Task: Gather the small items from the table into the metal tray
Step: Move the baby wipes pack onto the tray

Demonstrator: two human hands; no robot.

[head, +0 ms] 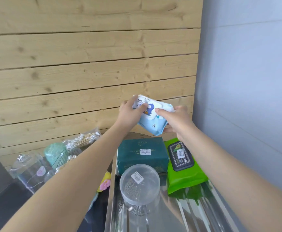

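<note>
Pale pine planks [86, 64] form the wall behind the dark table [6, 203], with a grey wall [245, 72] to the right. On the table lies a shiny rectangular metal tray [111, 190]. Inside it, at the far end, sits a dark teal soft pack of tissues [142, 154]; just right of it lies a bright green wipes pack with a black lid [183, 169], and nearer the camera stands a clear round plastic container of pins [139, 183]. Above the tray's far end, both hands hold a light blue and white pack of wet wipes [151, 118] tilted in the air: the left hand [131, 113] grips its left end, the right hand [177, 121] its right end. Left of the tray lie a clear bag of cotton swabs [85, 138], a mint green sponge [55, 153], clear plastic cases [29, 169] and a small yellow and pink toy [105, 181].
</note>
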